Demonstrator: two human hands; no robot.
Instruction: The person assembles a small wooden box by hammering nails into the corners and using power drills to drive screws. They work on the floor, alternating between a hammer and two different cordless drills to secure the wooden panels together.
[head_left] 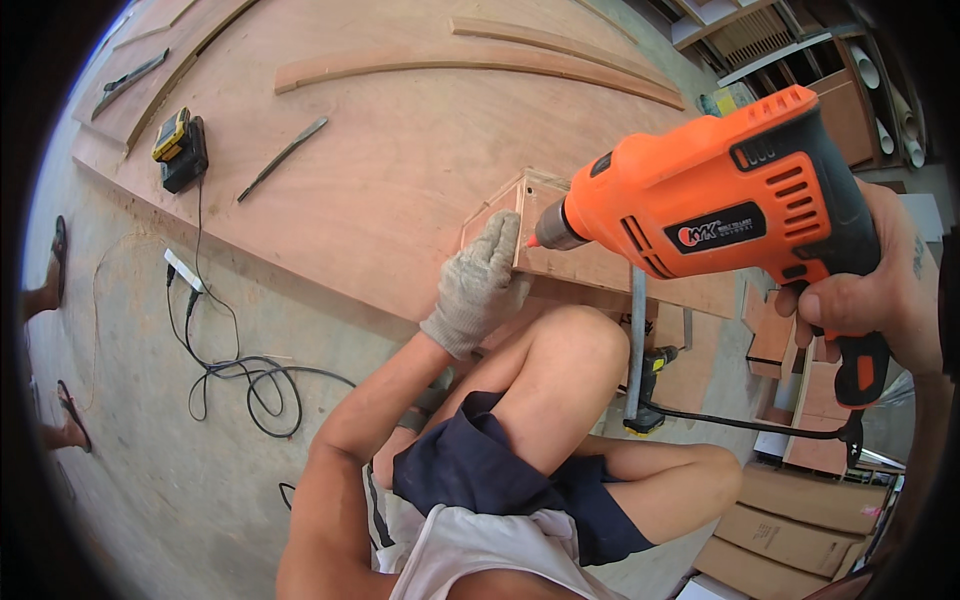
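The bare right hand (892,298) grips an orange-and-black power drill (680,170) by a rectangular brown wooden box (575,264) near the broad plywood sheet's (370,180) edge; the grey-gloved left hand (480,278) touches it, grip unclear. Drilling seems in hand, next calling for steady alignment.

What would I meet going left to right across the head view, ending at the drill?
Upper dark sandal → white power strip → slim dark hand tool → gloved left grip → orange drill, held by the right grip.
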